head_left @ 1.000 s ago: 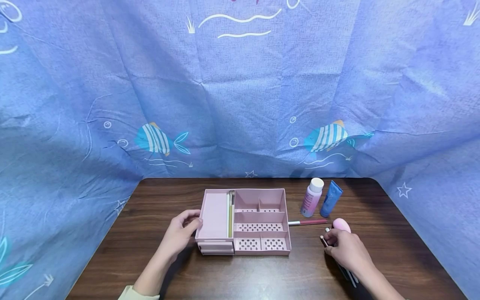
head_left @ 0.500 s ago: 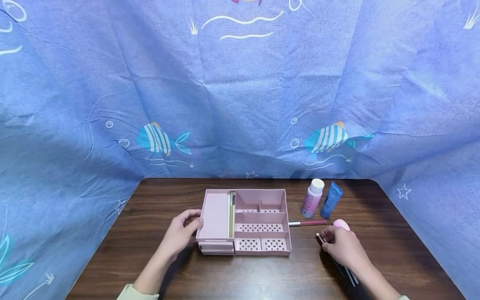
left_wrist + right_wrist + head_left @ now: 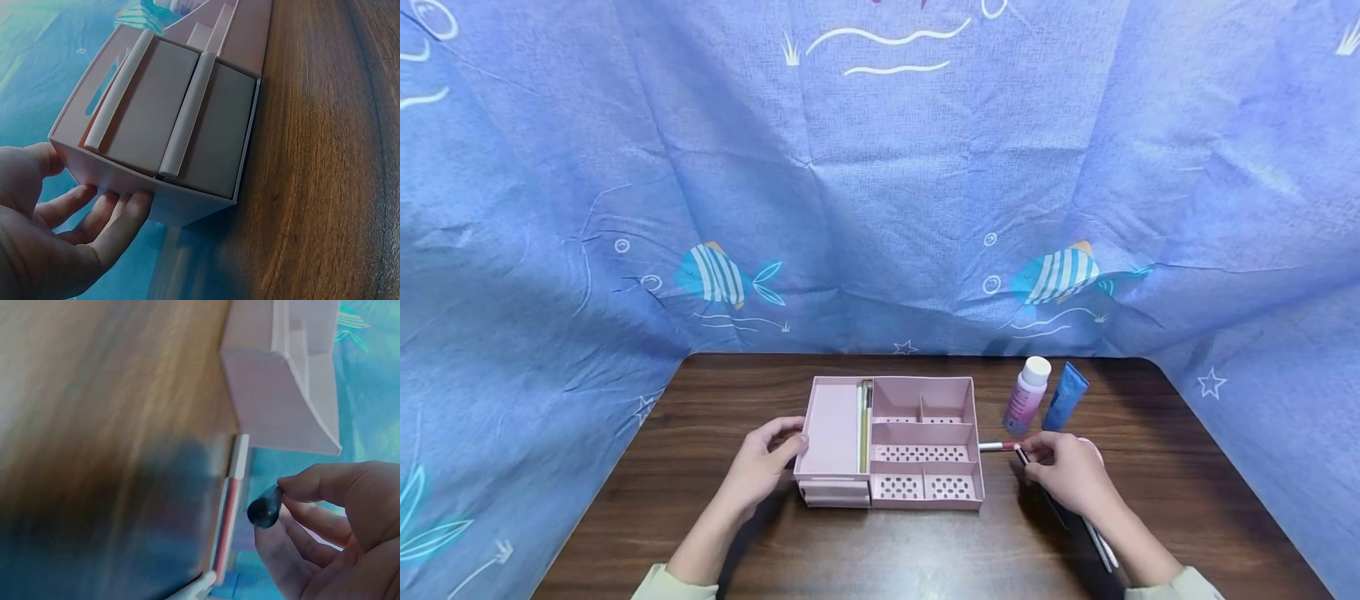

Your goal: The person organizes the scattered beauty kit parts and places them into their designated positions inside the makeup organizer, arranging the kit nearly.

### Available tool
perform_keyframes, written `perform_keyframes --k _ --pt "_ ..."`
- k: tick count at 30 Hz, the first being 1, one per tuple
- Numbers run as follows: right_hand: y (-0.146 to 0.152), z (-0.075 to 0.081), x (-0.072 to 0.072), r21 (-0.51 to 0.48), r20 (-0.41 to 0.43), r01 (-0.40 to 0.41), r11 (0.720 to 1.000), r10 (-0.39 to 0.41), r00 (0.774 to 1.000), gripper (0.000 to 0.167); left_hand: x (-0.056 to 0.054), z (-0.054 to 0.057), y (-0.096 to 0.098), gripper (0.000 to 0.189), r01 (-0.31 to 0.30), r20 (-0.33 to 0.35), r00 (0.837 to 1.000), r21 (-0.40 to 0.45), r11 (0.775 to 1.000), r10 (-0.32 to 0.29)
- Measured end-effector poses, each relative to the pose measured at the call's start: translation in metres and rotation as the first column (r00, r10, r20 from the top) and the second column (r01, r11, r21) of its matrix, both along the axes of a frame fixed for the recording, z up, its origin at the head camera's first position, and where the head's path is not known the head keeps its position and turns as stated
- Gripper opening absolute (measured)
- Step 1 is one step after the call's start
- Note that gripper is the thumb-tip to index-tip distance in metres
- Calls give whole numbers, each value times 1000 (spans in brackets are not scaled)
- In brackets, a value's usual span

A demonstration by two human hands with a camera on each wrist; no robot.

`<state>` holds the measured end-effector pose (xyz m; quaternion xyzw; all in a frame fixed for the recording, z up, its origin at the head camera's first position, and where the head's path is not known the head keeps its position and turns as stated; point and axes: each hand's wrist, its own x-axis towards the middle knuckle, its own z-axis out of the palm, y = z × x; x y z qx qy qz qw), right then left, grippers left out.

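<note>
A pink cosmetics organizer (image 3: 925, 433) stands on the table, with compartments at the right and drawers at the front left. My left hand (image 3: 767, 460) holds its left side; in the left wrist view the thumb and fingertips touch the side wall near the drawers (image 3: 153, 106). Slim brushes (image 3: 863, 429) lie in its narrow slot. My right hand (image 3: 1075, 475) pinches a slim dark-handled makeup brush (image 3: 265, 509) above the table, right of the organizer. Below it, a red and white pen-like stick (image 3: 230, 512) lies against the organizer's right side.
A pink bottle with a white cap (image 3: 1027, 396) and a blue tube (image 3: 1066, 396) stand behind my right hand. A pink makeup sponge (image 3: 1092, 447) is mostly hidden by that hand. More thin sticks (image 3: 1101, 546) lie under the right wrist. A blue fish-print cloth (image 3: 880, 208) hangs behind.
My right hand has lifted the makeup brush away from the other sticks and moved left toward the organizer. My left hand stays at the organizer's side.
</note>
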<state>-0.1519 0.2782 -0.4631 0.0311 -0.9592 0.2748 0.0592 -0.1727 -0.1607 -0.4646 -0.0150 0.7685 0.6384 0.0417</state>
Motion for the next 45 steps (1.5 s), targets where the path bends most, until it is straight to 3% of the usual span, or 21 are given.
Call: perform_keyframes --k 6,13,20,25,32,37,41,45 --pt "-14 10 -3 -140 58 20 990 -12 998 16 1 0 -1 37 7 7 1000 13 1000 -7" --pt "-30 24 -7 -332 104 46 942 -12 994 23 1 0 -3 37 10 12 1000 25 1000 -11" --pt "-48 40 -15 -401 92 27 916 11 996 23 1 2 -2 37 8 17 1000 30 1000 -8" --pt "-61 50 -26 -403 68 -11 915 42 997 25 -1 2 -2 37 10 23 1000 32 999 -11" --pt "-85 57 -40 -507 56 -67 860 111 992 28 -2 1 -1 35 6 20 1000 41 999 -7" --pt "-104 60 -47 -520 39 -79 850 116 992 27 -1 2 0 36 14 14 1000 39 999 -15" --pt "-118 60 -51 -586 56 -83 806 142 988 29 0 2 0 35 14 16 1000 39 999 -15" --pt "-133 63 -55 -714 117 -42 699 178 977 31 -1 2 0 35 8 20 1000 32 999 -9"
